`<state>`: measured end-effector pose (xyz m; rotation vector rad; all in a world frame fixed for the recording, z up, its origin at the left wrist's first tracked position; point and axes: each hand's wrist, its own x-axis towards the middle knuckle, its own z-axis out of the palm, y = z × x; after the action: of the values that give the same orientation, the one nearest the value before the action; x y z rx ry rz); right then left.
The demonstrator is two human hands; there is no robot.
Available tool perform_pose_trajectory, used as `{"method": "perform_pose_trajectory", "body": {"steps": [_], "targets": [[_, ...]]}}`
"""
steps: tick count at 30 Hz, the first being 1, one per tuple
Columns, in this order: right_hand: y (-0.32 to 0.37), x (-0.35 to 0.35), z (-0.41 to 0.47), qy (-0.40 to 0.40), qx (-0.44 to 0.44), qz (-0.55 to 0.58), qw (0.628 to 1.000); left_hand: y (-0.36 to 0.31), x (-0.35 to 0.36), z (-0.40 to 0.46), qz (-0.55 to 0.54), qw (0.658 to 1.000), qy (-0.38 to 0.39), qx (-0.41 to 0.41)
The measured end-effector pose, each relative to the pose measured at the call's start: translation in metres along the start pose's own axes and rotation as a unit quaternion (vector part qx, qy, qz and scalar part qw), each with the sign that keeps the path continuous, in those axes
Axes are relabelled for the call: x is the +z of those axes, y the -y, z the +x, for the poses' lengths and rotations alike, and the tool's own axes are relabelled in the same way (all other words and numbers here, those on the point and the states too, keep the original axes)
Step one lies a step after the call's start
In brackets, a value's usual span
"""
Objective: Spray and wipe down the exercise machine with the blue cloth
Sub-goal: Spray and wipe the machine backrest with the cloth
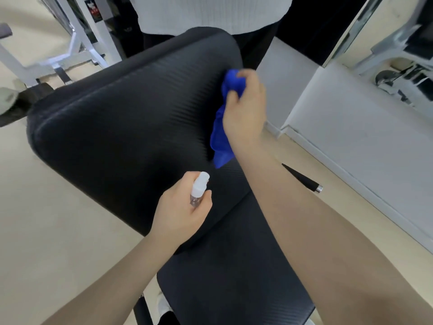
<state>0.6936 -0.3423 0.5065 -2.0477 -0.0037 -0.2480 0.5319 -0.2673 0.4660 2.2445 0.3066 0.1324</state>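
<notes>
A black padded bench fills the middle of the view, its raised back pad (121, 127) sloping away from me and its seat pad (234, 273) close below. My right hand (243, 109) grips a bunched blue cloth (221, 137) against the right edge of the back pad; part of the cloth hangs down below my wrist. My left hand (182, 212) holds a small clear spray bottle (198, 187) with a white nozzle, upright over the joint between the two pads.
A person in a white top and dark trousers (210, 12) stands just behind the back pad. A white machine frame (77, 45) is at the back left. A black handle with a chrome tip (302, 178) sticks out right. White wall panel (365, 137) at right.
</notes>
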Motion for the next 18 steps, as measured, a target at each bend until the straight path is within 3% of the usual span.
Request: {"method": "perform_pose_trajectory", "body": {"steps": [3,5,9,12,14,16,18], "targets": [[0.034,0.005,0.0,0.004,-0.127,0.045,0.991,-0.004,0.0,0.003,-0.005,1.0,0.01,0.026],[0.02,0.004,0.002,-0.005,-0.145,0.083,0.986,-0.004,0.002,0.006,-0.006,0.998,0.013,0.057],[-0.083,0.002,-0.025,-0.013,0.028,0.031,0.999,0.014,0.011,0.005,-0.01,0.996,0.023,0.082],[-0.141,0.012,-0.048,-0.007,0.225,-0.023,0.974,0.035,0.023,0.0,-0.005,0.997,0.028,0.07],[-0.144,0.016,-0.043,-0.027,0.291,-0.016,0.956,0.045,0.029,-0.004,0.008,0.997,0.03,0.076],[-0.123,0.016,-0.038,-0.036,0.233,0.015,0.972,0.05,0.029,-0.009,0.002,0.998,0.045,0.051],[-0.09,0.013,-0.039,-0.018,0.099,0.056,0.993,0.052,0.022,-0.014,-0.029,0.996,0.075,0.034]]}}
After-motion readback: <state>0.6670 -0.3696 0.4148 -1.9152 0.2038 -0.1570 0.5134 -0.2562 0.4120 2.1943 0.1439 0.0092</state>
